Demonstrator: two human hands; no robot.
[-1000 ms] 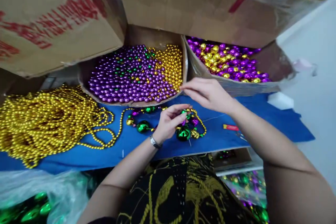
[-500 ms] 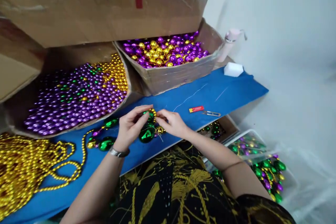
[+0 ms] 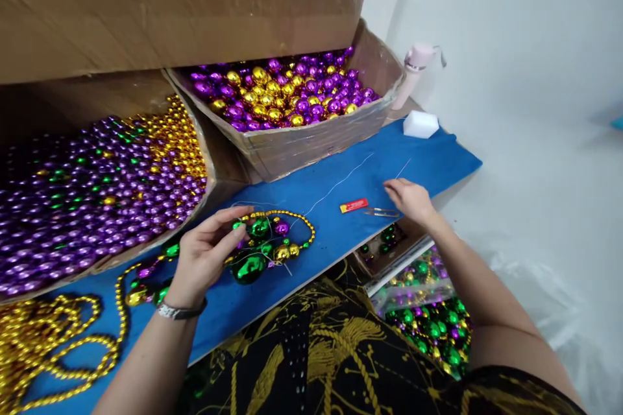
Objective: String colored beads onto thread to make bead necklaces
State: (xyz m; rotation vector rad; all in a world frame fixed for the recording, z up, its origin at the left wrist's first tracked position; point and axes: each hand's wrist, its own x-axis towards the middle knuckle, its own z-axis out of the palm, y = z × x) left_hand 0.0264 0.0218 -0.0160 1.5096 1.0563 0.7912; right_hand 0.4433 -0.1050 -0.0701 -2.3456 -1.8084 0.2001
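Wears a black top [image 3: 413,369] with a strip [image 3: 298,350] of small pale dots down the front. Has gold tassels [image 3: 351,329] and twisted gold ropes [image 3: 233,381] printed on both sides of the strip. Shows a black sleeve [image 3: 516,386] right of the strip, and a silver-and-dark band [image 3: 170,311] left of it.

A bead strand [image 3: 259,227] of glossy green, purple and gold balls lies curled on the blue cloth [image 3: 360,176], small gold beads [image 3: 312,231] arcing at one end, pale thread [image 3: 286,266] trailing loose.

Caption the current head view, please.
Left hand at a beaded strand on blue cloth, right hand near a metal tool.
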